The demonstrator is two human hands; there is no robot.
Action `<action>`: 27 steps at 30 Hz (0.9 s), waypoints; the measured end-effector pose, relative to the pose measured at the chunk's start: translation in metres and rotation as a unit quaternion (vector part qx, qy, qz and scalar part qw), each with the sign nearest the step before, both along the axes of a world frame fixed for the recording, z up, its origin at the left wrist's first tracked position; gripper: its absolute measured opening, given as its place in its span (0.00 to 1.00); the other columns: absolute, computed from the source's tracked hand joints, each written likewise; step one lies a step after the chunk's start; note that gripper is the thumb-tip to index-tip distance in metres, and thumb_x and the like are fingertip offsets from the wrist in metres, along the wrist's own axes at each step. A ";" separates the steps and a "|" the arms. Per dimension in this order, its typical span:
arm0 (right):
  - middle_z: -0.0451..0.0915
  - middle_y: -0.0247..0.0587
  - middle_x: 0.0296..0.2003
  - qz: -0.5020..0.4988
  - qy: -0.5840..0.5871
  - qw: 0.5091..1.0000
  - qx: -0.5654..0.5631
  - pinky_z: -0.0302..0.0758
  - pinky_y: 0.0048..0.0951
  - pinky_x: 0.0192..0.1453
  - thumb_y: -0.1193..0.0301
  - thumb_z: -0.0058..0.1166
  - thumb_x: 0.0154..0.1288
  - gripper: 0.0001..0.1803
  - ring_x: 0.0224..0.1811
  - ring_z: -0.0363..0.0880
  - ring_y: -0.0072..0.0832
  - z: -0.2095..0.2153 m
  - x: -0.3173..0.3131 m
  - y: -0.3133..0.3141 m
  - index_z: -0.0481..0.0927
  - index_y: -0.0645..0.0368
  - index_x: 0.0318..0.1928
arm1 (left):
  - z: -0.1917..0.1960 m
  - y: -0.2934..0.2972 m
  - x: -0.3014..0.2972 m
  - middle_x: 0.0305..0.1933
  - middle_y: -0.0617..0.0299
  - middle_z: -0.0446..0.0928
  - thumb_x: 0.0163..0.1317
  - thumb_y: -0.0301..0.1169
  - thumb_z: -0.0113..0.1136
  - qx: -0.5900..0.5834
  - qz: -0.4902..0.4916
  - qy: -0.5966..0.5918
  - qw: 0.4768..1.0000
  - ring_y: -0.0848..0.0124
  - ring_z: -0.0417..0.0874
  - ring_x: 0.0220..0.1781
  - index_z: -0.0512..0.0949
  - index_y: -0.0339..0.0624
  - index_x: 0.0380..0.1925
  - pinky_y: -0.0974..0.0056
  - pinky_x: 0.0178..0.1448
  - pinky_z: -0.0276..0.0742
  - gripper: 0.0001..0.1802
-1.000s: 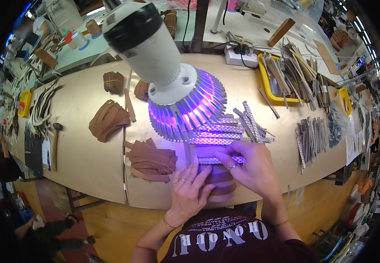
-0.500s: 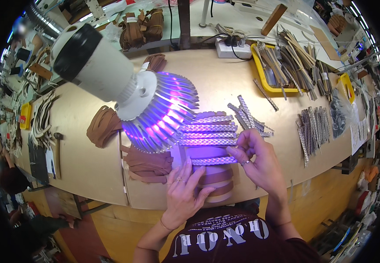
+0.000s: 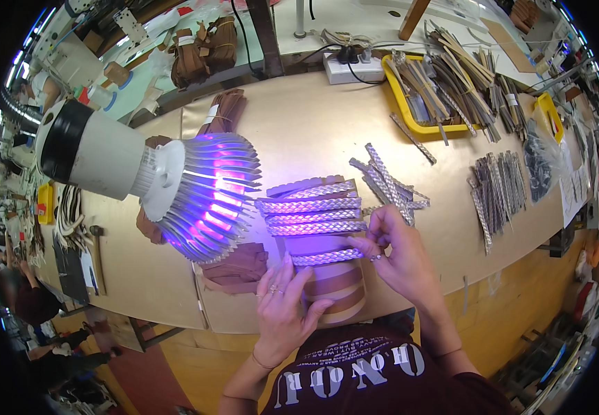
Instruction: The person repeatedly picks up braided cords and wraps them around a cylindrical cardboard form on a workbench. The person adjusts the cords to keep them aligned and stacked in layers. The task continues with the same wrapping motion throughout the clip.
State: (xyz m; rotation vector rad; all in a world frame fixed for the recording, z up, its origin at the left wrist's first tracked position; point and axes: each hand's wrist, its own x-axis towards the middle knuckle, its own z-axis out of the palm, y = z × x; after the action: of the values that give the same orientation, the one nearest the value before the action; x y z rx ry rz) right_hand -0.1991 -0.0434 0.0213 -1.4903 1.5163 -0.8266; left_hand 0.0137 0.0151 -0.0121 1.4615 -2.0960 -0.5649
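Observation:
A single silver braided strip (image 3: 327, 257) lies across flat brown bands (image 3: 334, 285), lit purple. My right hand (image 3: 404, 257) pinches at its right end between thumb and forefinger, with the other fingers curled. At the strip's left end, my left hand (image 3: 282, 304) rests its fingertips, fingers stretched out and thumb apart over the bands. Just beyond lie several more silver braided strips (image 3: 313, 218), side by side across the same brown pieces. The lamp (image 3: 203, 197), finned and glowing purple, hangs to the left of them.
Loose braided strips (image 3: 386, 183) lie right of the work, with a row of them (image 3: 499, 183) farther right. A yellow tray (image 3: 400, 104) holds many strips. Brown bundles (image 3: 234, 266) lie beneath the lamp. A hammer (image 3: 97, 256) is at left; a white power strip (image 3: 355, 70) sits behind.
My view has shifted, so the lamp appears farther left and more of the braided strips' left ends show. Both hands keep nearly the same hold on the near strip.

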 end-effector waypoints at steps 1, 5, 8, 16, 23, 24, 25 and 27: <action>0.69 0.33 0.27 0.000 0.002 1.000 -0.006 0.71 0.24 0.32 0.73 0.64 0.63 0.16 0.27 0.70 0.20 -0.002 0.000 0.000 0.66 0.61 0.38 | 0.001 0.000 0.000 0.58 0.35 0.75 0.59 0.50 0.66 0.002 0.001 0.000 1.000 0.50 0.78 0.60 0.76 0.36 0.52 0.49 0.67 0.64 0.31; 0.71 0.38 0.27 -0.011 0.007 0.999 -0.030 0.72 0.29 0.32 0.72 0.65 0.63 0.16 0.26 0.72 0.27 -0.009 0.001 0.003 0.67 0.61 0.37 | 0.002 -0.001 -0.001 0.57 0.35 0.75 0.58 0.51 0.66 0.001 0.000 0.008 1.000 0.49 0.78 0.60 0.76 0.36 0.52 0.49 0.68 0.63 0.32; 0.73 0.44 0.23 -0.027 0.026 0.998 -0.046 0.72 0.37 0.30 0.69 0.64 0.63 0.16 0.25 0.75 0.38 -0.015 0.002 0.006 0.68 0.60 0.35 | 0.002 -0.001 0.000 0.55 0.39 0.78 0.58 0.49 0.67 0.007 -0.004 0.004 1.000 0.50 0.77 0.63 0.74 0.36 0.54 0.47 0.70 0.62 0.32; 0.72 0.39 0.23 -0.057 0.037 0.990 -0.121 0.70 0.30 0.27 0.75 0.66 0.61 0.16 0.23 0.71 0.29 -0.041 0.013 0.012 0.67 0.60 0.31 | 0.004 0.000 -0.001 0.57 0.33 0.75 0.55 0.56 0.67 0.016 -0.016 -0.011 1.000 0.47 0.77 0.60 0.74 0.37 0.56 0.48 0.69 0.62 0.39; 0.73 0.38 0.21 -0.088 -0.073 0.993 -0.044 0.67 0.31 0.26 0.65 0.63 0.65 0.15 0.21 0.69 0.27 -0.047 0.004 0.017 0.73 0.62 0.33 | 0.019 -0.003 -0.007 0.61 0.35 0.71 0.53 0.64 0.62 0.025 -0.071 -0.163 0.984 0.44 0.70 0.67 0.66 0.39 0.67 0.46 0.71 0.57 0.50; 0.73 0.36 0.21 -0.089 -0.088 0.992 -0.010 0.67 0.29 0.26 0.64 0.62 0.66 0.15 0.21 0.68 0.24 -0.046 0.001 0.018 0.74 0.62 0.33 | 0.022 -0.004 -0.008 0.61 0.33 0.71 0.54 0.64 0.61 0.029 -0.074 -0.176 0.981 0.44 0.69 0.68 0.66 0.39 0.67 0.45 0.71 0.56 0.50; 0.73 0.35 0.20 -0.089 -0.103 0.990 0.025 0.66 0.27 0.26 0.63 0.61 0.68 0.16 0.21 0.67 0.21 -0.047 -0.002 0.020 0.76 0.63 0.33 | 0.024 -0.005 -0.009 0.61 0.32 0.70 0.55 0.64 0.60 0.032 -0.077 -0.188 0.979 0.43 0.69 0.68 0.65 0.39 0.68 0.45 0.71 0.56 0.50; 0.73 0.34 0.19 -0.096 -0.146 0.983 0.060 0.65 0.25 0.26 0.61 0.59 0.69 0.17 0.21 0.66 0.18 -0.048 -0.007 0.023 0.78 0.64 0.32 | 0.028 -0.006 -0.010 0.62 0.31 0.69 0.56 0.65 0.59 0.042 -0.081 -0.201 0.975 0.42 0.68 0.68 0.65 0.40 0.68 0.45 0.71 0.56 0.49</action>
State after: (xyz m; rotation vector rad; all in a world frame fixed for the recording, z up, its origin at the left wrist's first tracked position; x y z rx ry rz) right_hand -0.2060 -0.0204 -0.0267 -1.0923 1.4732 -1.0013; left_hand 0.0039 0.0091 0.0156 1.5644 -2.5504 -0.4510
